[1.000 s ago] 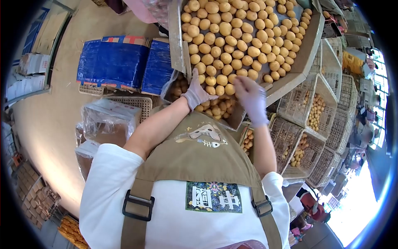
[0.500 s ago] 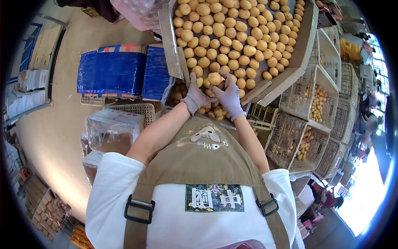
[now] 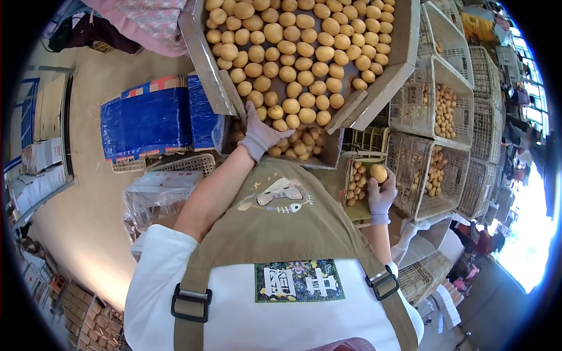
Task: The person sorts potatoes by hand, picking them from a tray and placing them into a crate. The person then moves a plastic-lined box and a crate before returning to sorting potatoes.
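Round yellow-brown fruit (image 3: pixel 287 74), perhaps potatoes, lie over a wide sorting table (image 3: pixel 202 55) with raised grey sides. My left hand (image 3: pixel 261 134), in a pale glove, spreads its thumb and fingers at the table's near left corner, holding nothing. Under that hand, more fruit fill a box (image 3: pixel 331 153) below the table's mouth. Out to the right, my gloved right hand (image 3: pixel 381 198) grips one round yellow-brown fruit (image 3: pixel 378 172) in its fingertips. It is over a crate (image 3: pixel 362 209) partly filled with similar fruit.
Stacked pale plastic crates (image 3: pixel 404 172) stand at the right, some holding fruit. Blue-wrapped boxes (image 3: pixel 146 120) and a plastic-covered carton (image 3: pixel 161 190) are at the left. Pink patterned cloth (image 3: pixel 155 23) of another person shows at the upper left.
My right hand has left the table's mouth and moved down and right, carrying one fruit. My left hand stays near the corner, its fingers now apart. The view has shifted.
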Available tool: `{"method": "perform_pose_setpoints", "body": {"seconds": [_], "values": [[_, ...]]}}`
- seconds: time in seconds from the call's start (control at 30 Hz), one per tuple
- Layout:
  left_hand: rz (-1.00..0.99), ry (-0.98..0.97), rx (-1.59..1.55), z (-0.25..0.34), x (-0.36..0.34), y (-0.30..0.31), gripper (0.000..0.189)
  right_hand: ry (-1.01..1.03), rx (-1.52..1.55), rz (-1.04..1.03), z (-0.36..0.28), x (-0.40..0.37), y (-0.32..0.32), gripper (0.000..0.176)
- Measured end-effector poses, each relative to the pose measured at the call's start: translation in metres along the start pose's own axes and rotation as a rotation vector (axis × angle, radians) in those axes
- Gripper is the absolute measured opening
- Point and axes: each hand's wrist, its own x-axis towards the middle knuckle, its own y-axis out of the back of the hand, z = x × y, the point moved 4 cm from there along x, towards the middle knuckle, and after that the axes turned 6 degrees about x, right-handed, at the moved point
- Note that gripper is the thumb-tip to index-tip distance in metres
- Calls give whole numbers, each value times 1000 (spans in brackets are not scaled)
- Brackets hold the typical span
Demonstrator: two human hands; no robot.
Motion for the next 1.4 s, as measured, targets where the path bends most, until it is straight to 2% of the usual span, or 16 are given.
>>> {"method": "perform_pose_setpoints", "body": {"seconds": [0.1, 0.2, 0.33, 0.43, 0.53, 0.57, 0.6, 0.67, 0.73, 0.8, 0.87, 0.93, 1.0, 1.03, 1.27, 1.4], "values": [[20, -7, 28, 0, -4, -6, 89, -28, 195, 22, -38, 19, -40, 47], [28, 11, 39, 1, -3, -3, 90, 345, -179, -101, -79, 47, -81, 56], [66, -35, 213, 2, -10, -1, 79, 379, -275, -199, -104, 84, -148, 61], [62, 7, 372, 7, 0, 28, 66, 592, -739, -322, -77, 102, -185, 56], [-206, -194, 533, 8, -15, -2, 63, 285, -815, -628, -60, 127, -192, 53], [-139, -227, 578, 7, -27, -10, 61, 557, -819, -318, -68, 125, -186, 49], [-69, -257, 623, 5, -44, -27, 59, 703, -916, -251, -67, 126, -181, 43], [-114, -231, 434, 9, -10, 11, 60, 445, -956, -548, -50, 142, -181, 39], [279, -89, 370, 0, -33, -18, 83, 240, -674, -427, -52, 162, -184, 47], [235, -51, 201, 0, -13, -2, 87, 298, -882, -431, -57, 148, -199, 60], [-11, -404, 1071, 17, 0, 2, 86, 257, -992, -606, -58, 139, -209, 72], [-66, -401, 1100, 19, 0, -11, 88, 267, -930, -509, -51, 138, -217, 72], [104, -62, 301, 15, -11, -47, 93, 459, -804, -426, -48, 134, -231, 70], [-48, 2, 206, 16, -3, -42, 97, 474, -770, -514, -53, 126, -241, 69], [214, 99, 46, 8, 0, -37, 115, 532, -783, -395, -35, 131, -273, 72], [72, 9, 64, -1, 1, -32, 107, 595, -806, -340, -27, 134, -275, 69]]}}
